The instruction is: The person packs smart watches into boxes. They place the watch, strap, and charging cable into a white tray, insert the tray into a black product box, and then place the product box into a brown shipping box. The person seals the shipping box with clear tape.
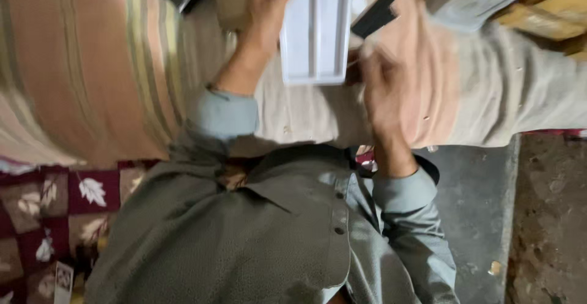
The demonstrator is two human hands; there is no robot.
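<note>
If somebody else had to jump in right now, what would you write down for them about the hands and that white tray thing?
Left hand: grip closed on the left edge of the white tray, holding it up over the striped cloth.
Right hand: blurred; it sits just right of the tray's lower corner. Whether its grip is closed on anything cannot be told.
Black strip: slanted, right beside the tray's right edge, above the right hand.
Done: the tray is up in the left hand.
Left: both tray and strip are in the air, neither set down. The tray looks empty, though its top is cut off by the frame.
</note>
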